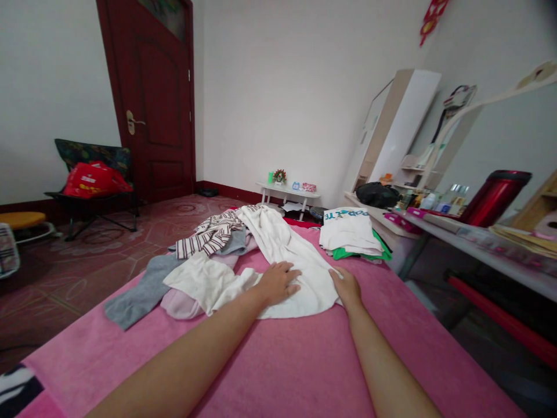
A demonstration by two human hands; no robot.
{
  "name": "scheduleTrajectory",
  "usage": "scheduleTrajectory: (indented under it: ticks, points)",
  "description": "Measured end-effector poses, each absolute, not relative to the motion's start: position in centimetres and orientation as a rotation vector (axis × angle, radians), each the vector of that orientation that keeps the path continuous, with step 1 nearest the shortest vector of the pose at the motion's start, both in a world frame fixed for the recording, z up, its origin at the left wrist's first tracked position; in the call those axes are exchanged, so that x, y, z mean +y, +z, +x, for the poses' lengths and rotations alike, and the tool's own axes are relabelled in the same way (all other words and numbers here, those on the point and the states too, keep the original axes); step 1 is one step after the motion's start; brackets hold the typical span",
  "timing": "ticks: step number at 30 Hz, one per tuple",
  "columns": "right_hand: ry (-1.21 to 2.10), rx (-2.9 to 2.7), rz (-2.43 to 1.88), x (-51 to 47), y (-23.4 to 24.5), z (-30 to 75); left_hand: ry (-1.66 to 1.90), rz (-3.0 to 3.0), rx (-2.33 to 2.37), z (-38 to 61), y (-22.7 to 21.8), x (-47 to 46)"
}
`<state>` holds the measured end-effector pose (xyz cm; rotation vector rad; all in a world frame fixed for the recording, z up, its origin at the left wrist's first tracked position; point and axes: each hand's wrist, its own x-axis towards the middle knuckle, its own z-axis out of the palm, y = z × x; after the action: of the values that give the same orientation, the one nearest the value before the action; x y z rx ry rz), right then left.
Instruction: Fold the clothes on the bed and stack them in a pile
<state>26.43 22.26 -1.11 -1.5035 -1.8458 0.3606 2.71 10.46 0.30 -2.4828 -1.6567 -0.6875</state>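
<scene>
Red bag (96, 180) on chair (89, 152), wooden door (162, 98)

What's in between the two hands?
In the head view, part of the white garment lies between the left hand and right hand, spread over the pink cover.

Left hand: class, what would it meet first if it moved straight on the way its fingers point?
Across the white garment it rests on, the left hand would probably meet the right hand first, though depth is unclear.

Your left hand (279, 283) and tapering left forearm (191, 351) are bare; right of that hand, your right hand (348, 287) and right forearm (383, 360) are bare too.
</scene>
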Motion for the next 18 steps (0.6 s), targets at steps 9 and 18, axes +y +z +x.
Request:
scheduleTrajectory:
  ticks: [9, 18]
  points:
    - [0.426, -1.810, -1.513, 22.1, -0.9, 26.4, -0.689, -2.500, -1.667, 2.9, 0.6, 10.3]
    - [0.604, -1.761, -1.420, 21.7, 0.3, 26.0, -0.729, -2.536, -1.691, 3.3, 2.3, 9.8]
